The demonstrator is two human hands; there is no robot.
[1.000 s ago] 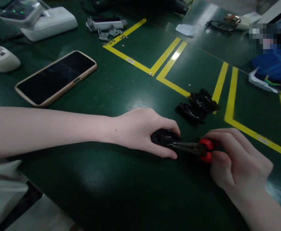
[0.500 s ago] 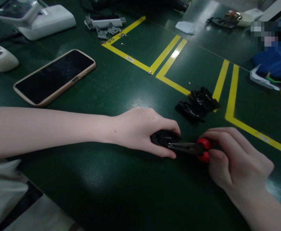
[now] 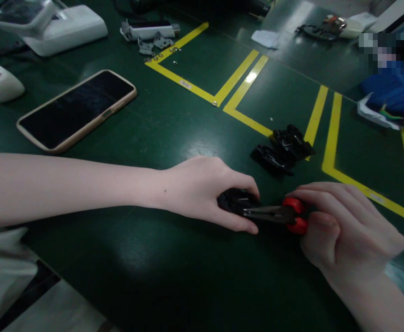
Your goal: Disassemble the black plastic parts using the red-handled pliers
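My left hand [image 3: 209,191] is closed around a black plastic part [image 3: 234,201], holding it low over the green table [image 3: 174,276]. Red-handled needle-nose pliers [image 3: 274,213] are gripped in my right hand [image 3: 350,230]. Their long jaws reach leftward between my left thumb and forefinger, with the tips at the black part. Whether the tips pinch anything is too dark to tell. Just beyond my hands lie more black plastic parts [image 3: 283,148], on and beside a yellow tape line.
A phone [image 3: 77,110] and a white mouse [image 3: 1,83] lie at the left, with a white device [image 3: 67,30] behind. Metal pieces [image 3: 155,42] and small rings sit near yellow tape [image 3: 243,87]. Someone in blue [image 3: 389,85] is at the far right.
My right hand and the pliers have turned and shifted slightly to the right. My left thumb has moved down a little; the black part stays in my left hand.
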